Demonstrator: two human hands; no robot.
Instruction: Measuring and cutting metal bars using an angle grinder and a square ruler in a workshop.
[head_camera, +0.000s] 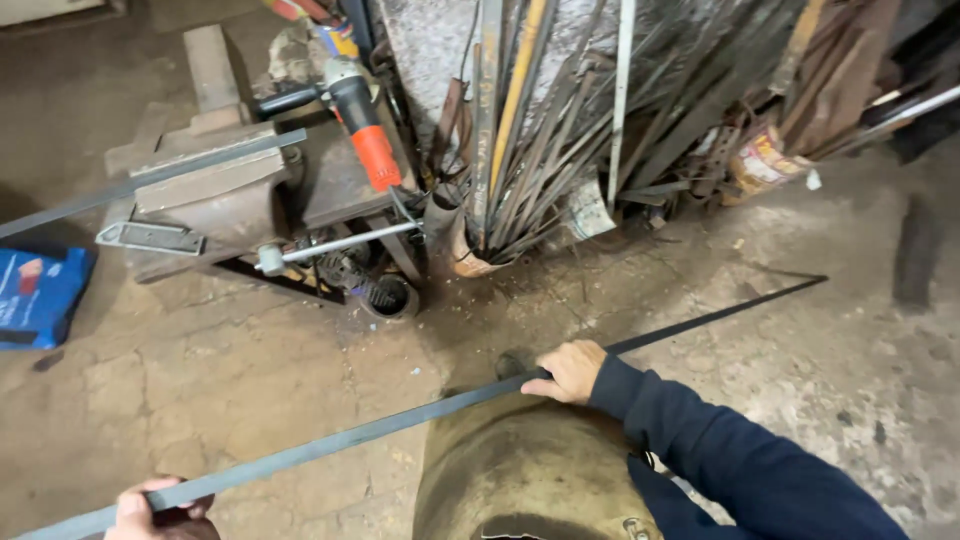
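Head view shows a long flat steel bar running from near left to far right. Right hand grips its middle; left hand grips the near end.

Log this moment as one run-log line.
left hand: grips near end of long flat steel bar | right hand: grips bar mid-length | bar: slanted above floor | vise, angle grinder: beyond, untouched

Two hands are being seen: left, right. One long flat steel bar is being gripped by both. One vise and one angle grinder, orange-bodied, are being counted; one blue bag. Approx. 20+ metal rods are being stood in one bunch, exact no. can't be told.
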